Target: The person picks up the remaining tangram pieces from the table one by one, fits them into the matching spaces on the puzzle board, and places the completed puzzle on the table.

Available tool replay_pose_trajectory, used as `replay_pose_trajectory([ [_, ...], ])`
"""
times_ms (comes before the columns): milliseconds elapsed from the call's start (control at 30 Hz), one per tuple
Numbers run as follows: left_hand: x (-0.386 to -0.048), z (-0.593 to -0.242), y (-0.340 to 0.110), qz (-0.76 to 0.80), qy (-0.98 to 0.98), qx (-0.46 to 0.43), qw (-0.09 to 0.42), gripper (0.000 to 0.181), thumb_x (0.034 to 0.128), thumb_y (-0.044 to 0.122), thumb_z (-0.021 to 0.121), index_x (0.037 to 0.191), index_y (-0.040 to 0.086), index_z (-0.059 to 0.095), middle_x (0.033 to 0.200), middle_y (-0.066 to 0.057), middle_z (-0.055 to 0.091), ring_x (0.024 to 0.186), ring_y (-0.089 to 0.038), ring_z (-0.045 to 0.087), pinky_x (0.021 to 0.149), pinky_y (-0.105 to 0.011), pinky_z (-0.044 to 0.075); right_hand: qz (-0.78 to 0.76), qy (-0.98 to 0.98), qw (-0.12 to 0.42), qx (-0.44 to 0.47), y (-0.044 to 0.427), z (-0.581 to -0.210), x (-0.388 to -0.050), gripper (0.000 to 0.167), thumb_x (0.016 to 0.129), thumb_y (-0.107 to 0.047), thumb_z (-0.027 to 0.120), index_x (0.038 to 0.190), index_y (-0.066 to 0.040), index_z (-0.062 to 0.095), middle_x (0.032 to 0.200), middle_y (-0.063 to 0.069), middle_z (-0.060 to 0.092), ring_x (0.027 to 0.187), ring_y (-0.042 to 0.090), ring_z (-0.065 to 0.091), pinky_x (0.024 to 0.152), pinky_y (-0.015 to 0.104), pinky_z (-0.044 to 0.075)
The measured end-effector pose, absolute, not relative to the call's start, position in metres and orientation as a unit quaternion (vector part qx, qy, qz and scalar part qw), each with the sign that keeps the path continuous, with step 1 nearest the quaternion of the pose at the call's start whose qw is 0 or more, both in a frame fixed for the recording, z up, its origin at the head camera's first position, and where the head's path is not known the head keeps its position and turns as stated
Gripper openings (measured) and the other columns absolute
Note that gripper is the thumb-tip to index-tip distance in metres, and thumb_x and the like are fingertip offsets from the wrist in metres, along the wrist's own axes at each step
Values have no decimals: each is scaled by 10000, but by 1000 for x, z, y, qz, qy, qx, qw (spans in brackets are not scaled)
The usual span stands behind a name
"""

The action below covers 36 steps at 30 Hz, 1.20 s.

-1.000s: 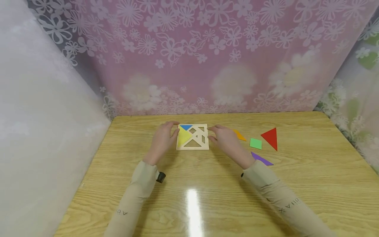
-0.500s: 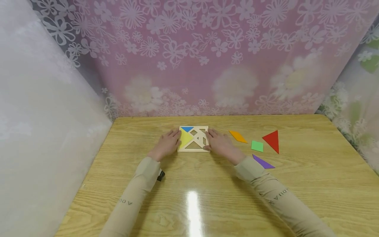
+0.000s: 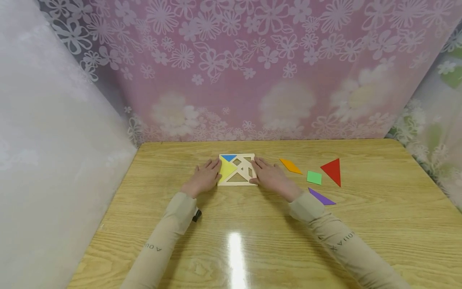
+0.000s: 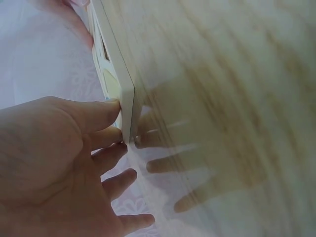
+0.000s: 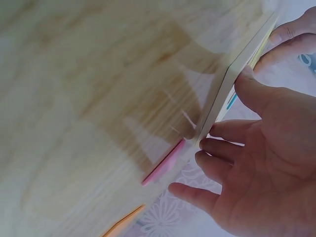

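A pale wooden tangram board [image 3: 236,184] lies flat on the table, with cut-out shapes in it. At its left a yellow triangle [image 3: 227,168] fills one cut-out, and a small blue triangle [image 3: 229,157] sits at the upper left. My left hand [image 3: 203,176] touches the board's left edge with thumb and fingertips, the other fingers spread loosely. On the opposite edge rests my right hand [image 3: 273,176], thumb and fingers extended against the side. The right wrist view shows a pink piece [image 5: 163,165] flat beside the right fingers; in the head view it is not visible.
Right of the board lie an orange parallelogram [image 3: 290,166], a green square [image 3: 314,178], a red triangle [image 3: 333,172] and a purple piece [image 3: 322,196]. The wood-grain table [image 3: 231,212] meets a pink floral curtain [image 3: 231,80] at the back.
Since a second ago both hands have shifted down flatter along the board's sides. The right hand has uncovered more of the orange parallelogram. The last half second shows barely any motion.
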<state>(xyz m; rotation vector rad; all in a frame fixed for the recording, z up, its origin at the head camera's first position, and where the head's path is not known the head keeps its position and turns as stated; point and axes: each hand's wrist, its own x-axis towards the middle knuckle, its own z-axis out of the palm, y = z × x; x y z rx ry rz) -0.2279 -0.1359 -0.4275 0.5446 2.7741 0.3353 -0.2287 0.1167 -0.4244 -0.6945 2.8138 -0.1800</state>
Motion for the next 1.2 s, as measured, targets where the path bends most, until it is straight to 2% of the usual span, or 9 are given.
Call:
replay_pose_trajectory([
  [433, -216, -428, -133, 118, 963, 198, 137, 585, 1115, 265, 393, 1616, 37, 196, 1696, -101, 123, 1554, -349, 128, 1172, -704, 139, -82, 958, 110, -251, 124, -433, -224, 733, 1046, -366, 545, 1573, 58, 263, 1655, 229, 191, 1523, 390, 216, 1185, 612, 243],
  [933, -209, -429, -132, 124, 962, 208, 126, 590, 1109, 266, 414, 1614, 35, 212, 1686, -113, 161, 1548, -367, 145, 1154, -731, 140, -93, 956, 109, -258, 129, -432, -214, 747, 1042, -371, 550, 1574, 61, 252, 1659, 230, 170, 1527, 393, 201, 1196, 608, 215],
  [1200, -202, -431, -132, 111, 964, 203, 129, 591, 1111, 291, 407, 1620, 65, 208, 1689, -88, 157, 1554, -343, 134, 1169, -706, 148, -89, 953, 108, -270, 131, -428, -205, 745, 1035, -363, 565, 1563, 75, 273, 1646, 251, 193, 1518, 411, 215, 1195, 606, 218],
])
